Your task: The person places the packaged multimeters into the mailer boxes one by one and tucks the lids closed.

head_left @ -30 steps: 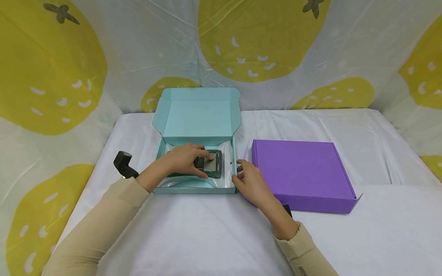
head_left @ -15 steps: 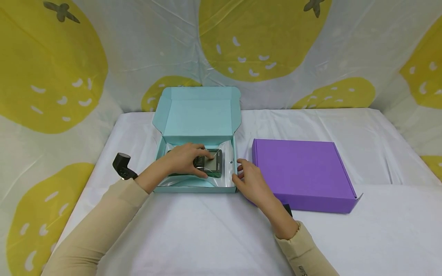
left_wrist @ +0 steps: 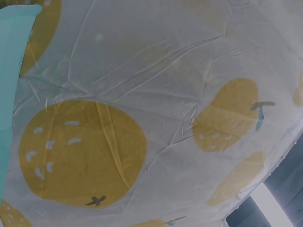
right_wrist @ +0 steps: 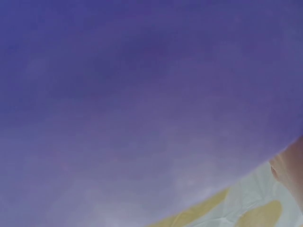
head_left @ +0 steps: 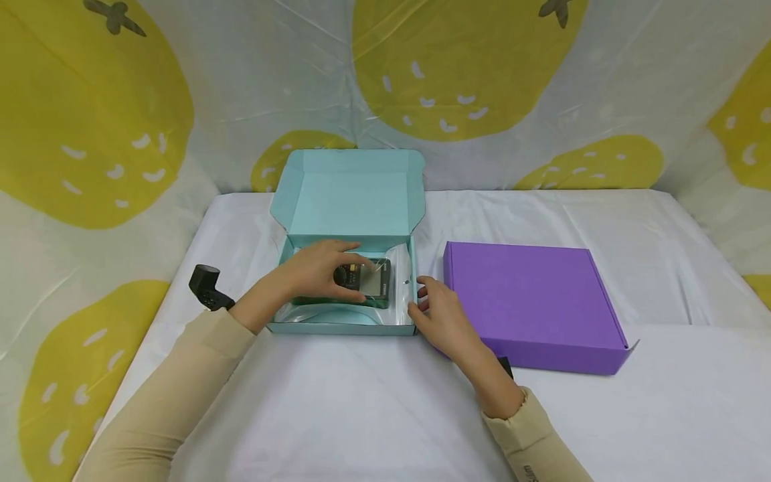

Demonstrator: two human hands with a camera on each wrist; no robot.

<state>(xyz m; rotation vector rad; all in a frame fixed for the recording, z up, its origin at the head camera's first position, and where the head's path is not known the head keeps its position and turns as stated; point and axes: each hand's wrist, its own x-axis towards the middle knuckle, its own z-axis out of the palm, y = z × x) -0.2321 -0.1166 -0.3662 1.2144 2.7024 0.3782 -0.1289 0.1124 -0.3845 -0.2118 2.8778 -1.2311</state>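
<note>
In the head view, an open light-blue cardboard box (head_left: 343, 329) holds a clear plastic bag (head_left: 399, 294). Inside the bag lies a dark handheld meter with a grey screen (head_left: 372, 281), resembling a digital multimeter. My left hand (head_left: 319, 270) hovers over the meter, thumb and fingers spread apart; it hides the meter's left part. Against the box's right wall rest the bent fingertips of my right hand (head_left: 442, 318), gripping nothing. The left wrist view catches only an edge of the blue lid (left_wrist: 12, 85). A bit of the right hand (right_wrist: 291, 170) shows in the right wrist view.
A closed purple box (head_left: 530, 294) stands just right of my right hand, one flap sticking out at its front right corner. White cloth (head_left: 337, 408) covers the table. Behind and beside it hangs a curtain (head_left: 289, 73) with yellow fruit prints.
My left hand has risen slightly off the meter, its fingers spread wider and more of the meter showing. The right hand stays at the box's side. The head view has shifted slightly.
</note>
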